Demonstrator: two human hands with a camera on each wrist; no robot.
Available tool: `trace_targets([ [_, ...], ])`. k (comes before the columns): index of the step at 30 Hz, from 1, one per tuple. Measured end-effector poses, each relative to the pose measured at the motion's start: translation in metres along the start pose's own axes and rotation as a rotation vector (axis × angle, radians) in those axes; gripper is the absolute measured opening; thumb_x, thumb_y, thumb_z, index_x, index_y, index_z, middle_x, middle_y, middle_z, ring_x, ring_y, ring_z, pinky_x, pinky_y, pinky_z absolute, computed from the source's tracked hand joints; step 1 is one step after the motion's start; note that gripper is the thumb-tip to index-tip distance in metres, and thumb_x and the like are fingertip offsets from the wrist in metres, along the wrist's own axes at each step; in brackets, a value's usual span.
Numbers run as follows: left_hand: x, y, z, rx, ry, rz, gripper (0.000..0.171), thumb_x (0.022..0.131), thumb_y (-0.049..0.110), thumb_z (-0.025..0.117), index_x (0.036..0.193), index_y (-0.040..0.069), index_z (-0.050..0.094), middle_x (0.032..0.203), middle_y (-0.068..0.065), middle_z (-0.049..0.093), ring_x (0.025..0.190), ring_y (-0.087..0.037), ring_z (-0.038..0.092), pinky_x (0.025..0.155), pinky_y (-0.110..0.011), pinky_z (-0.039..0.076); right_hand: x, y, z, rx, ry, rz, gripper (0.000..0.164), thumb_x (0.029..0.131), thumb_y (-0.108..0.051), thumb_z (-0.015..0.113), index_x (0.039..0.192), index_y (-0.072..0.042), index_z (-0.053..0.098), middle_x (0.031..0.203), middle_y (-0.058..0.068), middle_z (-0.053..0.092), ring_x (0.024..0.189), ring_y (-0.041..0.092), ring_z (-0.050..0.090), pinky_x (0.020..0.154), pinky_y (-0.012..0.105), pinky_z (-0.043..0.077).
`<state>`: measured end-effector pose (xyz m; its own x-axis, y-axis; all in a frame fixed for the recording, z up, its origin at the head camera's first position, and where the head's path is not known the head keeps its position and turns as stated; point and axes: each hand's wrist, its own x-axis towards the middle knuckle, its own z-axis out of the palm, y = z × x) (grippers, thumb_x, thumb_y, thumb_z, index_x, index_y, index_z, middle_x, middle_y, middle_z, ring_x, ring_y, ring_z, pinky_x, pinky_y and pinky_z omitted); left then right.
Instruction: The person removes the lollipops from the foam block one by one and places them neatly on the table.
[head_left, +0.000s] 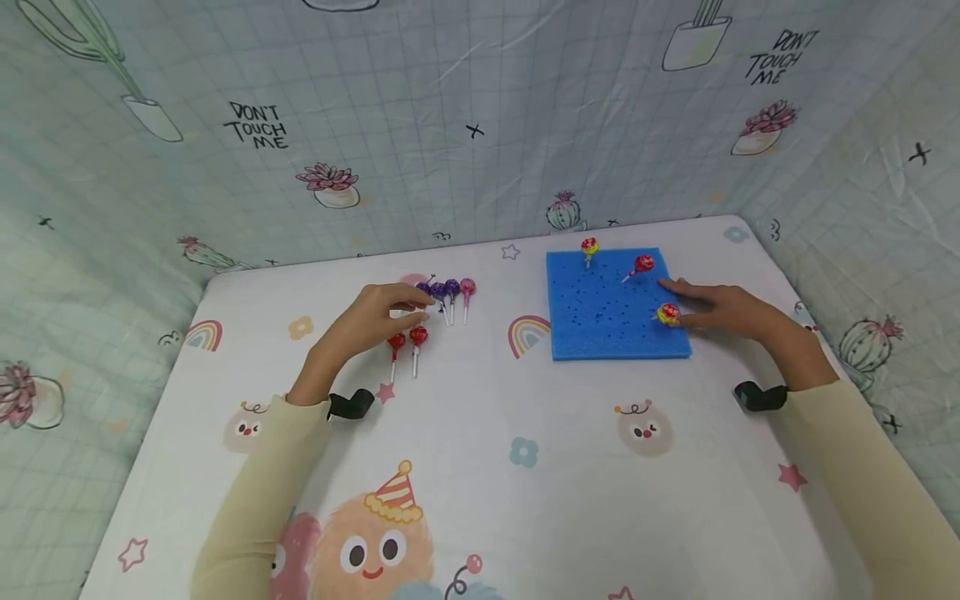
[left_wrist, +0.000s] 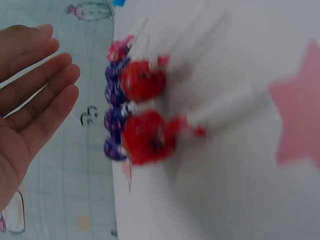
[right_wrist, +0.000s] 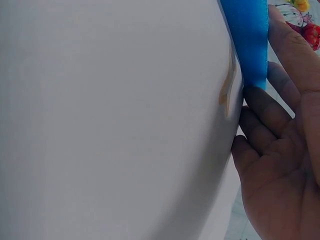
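Observation:
My left hand [head_left: 378, 312] hovers over the left of the table with its fingers loosely extended and nothing in them. Its fingertips are right by a row of purple lollipops [head_left: 452, 288] and one pink lollipop [head_left: 468, 287]. Below the thumb lie two red lollipops [head_left: 418, 335], sticks toward me; they loom large in the left wrist view. A blue foam board [head_left: 600, 333] lies at the right, dotted with small holes. Against its right edge rests my right hand [head_left: 723, 310], fingers extended, the thumb close beside a yellow-and-red lollipop [head_left: 668, 313].
Another yellow-and-red lollipop [head_left: 590, 246] stands in the board near its back edge, and a red lollipop [head_left: 643, 263] leans near the back right. The table [head_left: 465, 400] has a printed white cover. A patterned curtain [head_left: 480, 175] hangs behind it.

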<state>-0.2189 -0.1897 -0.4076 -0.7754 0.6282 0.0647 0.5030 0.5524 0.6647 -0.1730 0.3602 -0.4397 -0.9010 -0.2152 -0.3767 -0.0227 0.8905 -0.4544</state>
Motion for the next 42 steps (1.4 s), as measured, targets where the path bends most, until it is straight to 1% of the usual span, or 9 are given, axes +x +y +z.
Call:
trace_targets([
  [8,0.031,0.023,0.028,-0.04,0.052,0.164,0.025,0.096,0.01,0.07,0.121,0.005,0.073,0.12,-0.012,0.071,0.107,-0.027,0.068,0.095,-0.05,0.055,0.0,-0.001,-0.001,-0.014,0.006,-0.018,0.086,0.095,-0.051,0.067,0.161,-0.015,0.026,0.161,0.031,0.021,0.144,0.061,0.016,0.108,0.078,0.023],
  [12,0.051,0.039,0.045,-0.087,0.035,0.199,0.026,0.098,0.01,0.069,0.123,0.006,0.071,0.123,-0.013,0.071,0.111,-0.029,0.067,0.098,-0.047,0.054,-0.001,-0.002,-0.002,-0.02,0.004,-0.02,0.086,0.095,-0.051,0.067,0.161,-0.014,0.026,0.161,0.032,0.021,0.144,0.061,0.016,0.108,0.079,0.022],
  [17,0.08,0.063,0.067,-0.151,-0.01,0.237,0.03,0.1,0.008,0.065,0.129,0.004,0.068,0.127,-0.016,0.069,0.116,-0.023,0.066,0.102,-0.032,0.052,0.0,-0.004,-0.003,-0.031,0.007,-0.015,0.087,0.094,-0.052,0.067,0.161,-0.015,0.026,0.161,0.031,0.021,0.144,0.061,0.017,0.108,0.078,0.023],
  [21,0.105,0.081,0.086,-0.205,-0.026,0.282,0.033,0.101,0.007,0.063,0.133,0.0,0.063,0.132,-0.018,0.066,0.121,-0.025,0.065,0.103,-0.025,0.05,0.0,-0.002,-0.004,-0.037,0.015,-0.012,0.087,0.094,-0.052,0.068,0.161,-0.016,0.027,0.161,0.031,0.022,0.143,0.062,0.018,0.107,0.078,0.024],
  [24,0.124,0.094,0.099,-0.22,-0.025,0.278,0.037,0.102,0.009,0.062,0.138,0.0,0.06,0.137,-0.015,0.063,0.125,-0.024,0.062,0.104,-0.021,0.048,0.0,-0.002,-0.005,-0.033,0.019,-0.01,0.087,0.094,-0.053,0.068,0.161,-0.016,0.027,0.161,0.03,0.022,0.143,0.062,0.018,0.108,0.078,0.024],
  [28,0.149,0.112,0.116,-0.204,-0.02,0.249,0.042,0.104,0.015,0.061,0.144,0.005,0.056,0.145,-0.008,0.059,0.131,-0.015,0.058,0.106,-0.016,0.043,-0.001,-0.003,-0.006,-0.03,0.016,-0.001,0.087,0.094,-0.053,0.068,0.161,-0.016,0.027,0.161,0.031,0.021,0.143,0.062,0.017,0.107,0.078,0.024],
  [32,0.17,0.128,0.136,-0.164,-0.004,0.238,0.045,0.104,0.017,0.06,0.147,0.004,0.053,0.149,-0.007,0.055,0.134,-0.016,0.055,0.107,-0.015,0.041,-0.003,-0.002,-0.006,-0.027,0.012,0.0,0.087,0.094,-0.053,0.067,0.161,-0.016,0.026,0.161,0.032,0.02,0.142,0.063,0.017,0.107,0.079,0.024],
  [36,0.184,0.141,0.155,-0.125,0.044,0.171,0.044,0.104,0.019,0.06,0.146,0.006,0.053,0.146,-0.009,0.058,0.131,-0.021,0.057,0.106,-0.017,0.044,-0.003,0.0,-0.004,-0.012,0.015,-0.007,0.087,0.095,-0.053,0.067,0.161,-0.016,0.026,0.161,0.031,0.02,0.143,0.062,0.017,0.108,0.079,0.022],
  [42,0.199,0.15,0.179,-0.11,0.09,0.037,0.048,0.102,0.026,0.064,0.147,0.014,0.054,0.144,-0.006,0.06,0.129,-0.016,0.059,0.103,-0.018,0.047,-0.001,0.003,0.002,0.0,0.02,-0.021,0.085,0.095,-0.052,0.067,0.161,-0.015,0.028,0.161,0.03,0.021,0.143,0.061,0.018,0.108,0.079,0.021],
])
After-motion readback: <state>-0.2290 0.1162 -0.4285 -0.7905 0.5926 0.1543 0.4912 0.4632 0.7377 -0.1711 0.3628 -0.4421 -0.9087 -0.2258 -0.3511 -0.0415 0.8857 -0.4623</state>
